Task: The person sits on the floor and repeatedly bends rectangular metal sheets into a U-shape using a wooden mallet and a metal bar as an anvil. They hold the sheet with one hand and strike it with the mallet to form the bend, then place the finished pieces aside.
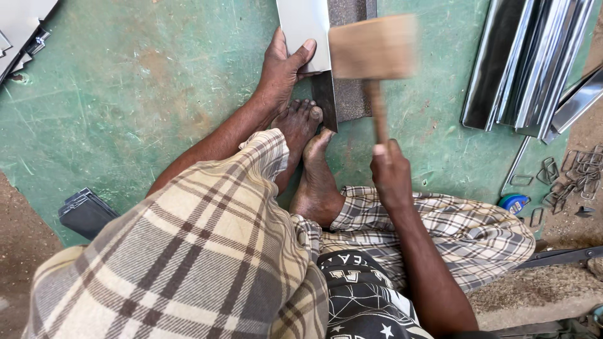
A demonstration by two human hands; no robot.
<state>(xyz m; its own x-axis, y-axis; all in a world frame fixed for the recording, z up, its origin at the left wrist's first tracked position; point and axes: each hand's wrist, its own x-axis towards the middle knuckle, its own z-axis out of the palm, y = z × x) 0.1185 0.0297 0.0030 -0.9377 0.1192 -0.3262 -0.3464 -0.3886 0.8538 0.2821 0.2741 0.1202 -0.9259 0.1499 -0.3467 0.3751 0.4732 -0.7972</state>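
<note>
The left hand presses flat, ungripping, on the thin, stiff, sharp-edged metal sheet while the right hand clenches the light wooden mallet low on its handle

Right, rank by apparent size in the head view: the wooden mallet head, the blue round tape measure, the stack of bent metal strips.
1. Stack of bent metal strips
2. Wooden mallet head, blurred and nearer the camera
3. Blue round tape measure
</note>
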